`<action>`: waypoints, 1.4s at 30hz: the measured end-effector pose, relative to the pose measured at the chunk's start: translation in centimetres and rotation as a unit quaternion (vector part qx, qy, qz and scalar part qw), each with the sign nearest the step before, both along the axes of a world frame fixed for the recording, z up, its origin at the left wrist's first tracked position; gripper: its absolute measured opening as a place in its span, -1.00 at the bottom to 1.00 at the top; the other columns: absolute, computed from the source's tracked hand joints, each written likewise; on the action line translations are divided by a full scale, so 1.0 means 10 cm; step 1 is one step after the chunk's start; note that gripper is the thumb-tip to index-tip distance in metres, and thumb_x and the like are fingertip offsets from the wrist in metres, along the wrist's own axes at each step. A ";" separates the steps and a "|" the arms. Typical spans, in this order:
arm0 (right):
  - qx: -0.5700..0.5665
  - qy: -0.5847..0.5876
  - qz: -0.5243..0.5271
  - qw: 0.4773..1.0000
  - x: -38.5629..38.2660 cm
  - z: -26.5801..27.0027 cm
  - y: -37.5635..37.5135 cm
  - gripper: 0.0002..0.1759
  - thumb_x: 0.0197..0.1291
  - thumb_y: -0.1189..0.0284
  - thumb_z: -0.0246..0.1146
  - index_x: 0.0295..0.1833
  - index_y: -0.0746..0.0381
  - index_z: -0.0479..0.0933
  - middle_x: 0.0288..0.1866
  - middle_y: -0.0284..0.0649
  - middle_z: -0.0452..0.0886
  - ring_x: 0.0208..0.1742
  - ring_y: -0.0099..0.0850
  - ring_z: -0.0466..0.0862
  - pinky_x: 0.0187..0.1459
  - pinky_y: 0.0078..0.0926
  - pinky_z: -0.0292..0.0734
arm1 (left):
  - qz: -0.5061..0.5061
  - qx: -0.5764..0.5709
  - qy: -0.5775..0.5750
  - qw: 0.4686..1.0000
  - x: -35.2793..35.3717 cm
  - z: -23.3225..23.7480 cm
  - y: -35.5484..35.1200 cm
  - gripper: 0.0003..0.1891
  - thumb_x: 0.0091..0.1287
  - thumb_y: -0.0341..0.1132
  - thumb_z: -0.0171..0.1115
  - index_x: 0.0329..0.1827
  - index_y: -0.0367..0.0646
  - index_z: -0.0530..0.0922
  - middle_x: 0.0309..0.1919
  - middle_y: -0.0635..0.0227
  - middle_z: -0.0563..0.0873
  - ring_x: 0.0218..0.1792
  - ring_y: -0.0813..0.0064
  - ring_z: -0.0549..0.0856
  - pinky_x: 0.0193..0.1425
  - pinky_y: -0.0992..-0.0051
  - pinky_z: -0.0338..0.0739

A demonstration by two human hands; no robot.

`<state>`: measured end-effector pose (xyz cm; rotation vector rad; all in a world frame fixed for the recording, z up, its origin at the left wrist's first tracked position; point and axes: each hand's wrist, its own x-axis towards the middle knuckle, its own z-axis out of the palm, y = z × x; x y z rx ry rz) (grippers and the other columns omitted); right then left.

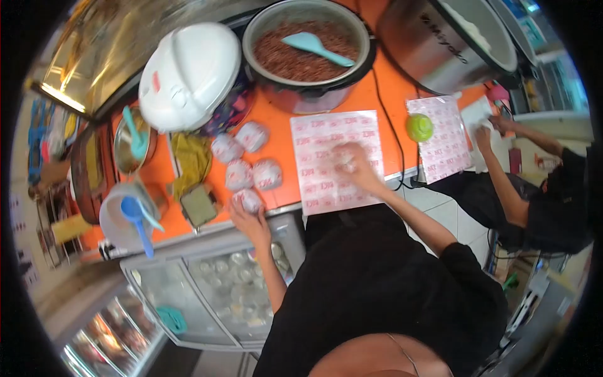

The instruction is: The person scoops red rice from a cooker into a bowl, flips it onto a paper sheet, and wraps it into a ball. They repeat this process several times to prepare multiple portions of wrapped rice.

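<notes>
My left hand (251, 223) is at the counter's front edge, its fingers around a round paper-wrapped parcel (247, 200). Several similar parcels in white paper with red print sit just behind it, one of them a wrapped parcel (267, 174) to the right. In front of me lies a stack of printed wrapping paper (314, 135), flat, its front edge at the counter's edge. Over its middle is my right hand (353, 164), smeared by motion, so its fingers do not show clearly.
Behind the paper stands an open cooker of reddish-brown rice (282, 53) with a light-blue rice paddle (314, 49). A large Miyako cooker (446, 47) is at the back right. A green bowl (419, 127) rests on more paper (445, 147), near a co-worker's hands (490, 129).
</notes>
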<state>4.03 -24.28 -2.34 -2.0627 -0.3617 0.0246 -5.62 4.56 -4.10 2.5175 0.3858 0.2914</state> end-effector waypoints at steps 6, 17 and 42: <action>-0.461 -0.029 -0.291 0.838 0.48 0.24 -1.71 -0.09 -0.32 0.38 0.41 0.28 -0.03 0.20 0.16 0.00 0.29 0.15 0.06 0.28 0.08 -0.04 0.30 | -0.150 0.183 0.096 0.967 0.31 0.07 -0.38 -0.43 0.22 -0.41 0.04 0.35 -0.11 0.18 0.41 0.17 0.05 0.43 0.06 -0.07 0.39 -0.03 -0.23; 0.108 -0.051 -0.190 0.975 0.36 0.52 -1.22 -0.17 -0.42 0.37 0.53 0.01 0.18 0.18 -0.02 -0.11 0.34 0.01 -0.27 0.41 0.03 -0.32 0.35 | -0.372 0.066 0.178 0.908 0.59 -0.04 -1.51 -0.10 0.03 -0.04 0.31 0.40 -0.12 0.04 0.42 0.12 -0.02 0.43 0.00 -0.13 0.38 -0.10 -0.21; -0.519 -0.066 0.115 0.844 2.78 1.44 0.52 -0.76 -0.23 0.46 0.37 -0.35 0.30 0.58 -0.28 -0.04 0.62 -0.20 -0.12 0.66 -0.25 -0.20 0.56 | -0.117 -0.811 -0.002 0.573 0.82 0.74 -0.44 -0.03 -0.28 -0.34 0.58 0.29 -0.20 0.21 0.15 0.27 0.44 0.19 0.34 0.42 0.24 0.32 0.35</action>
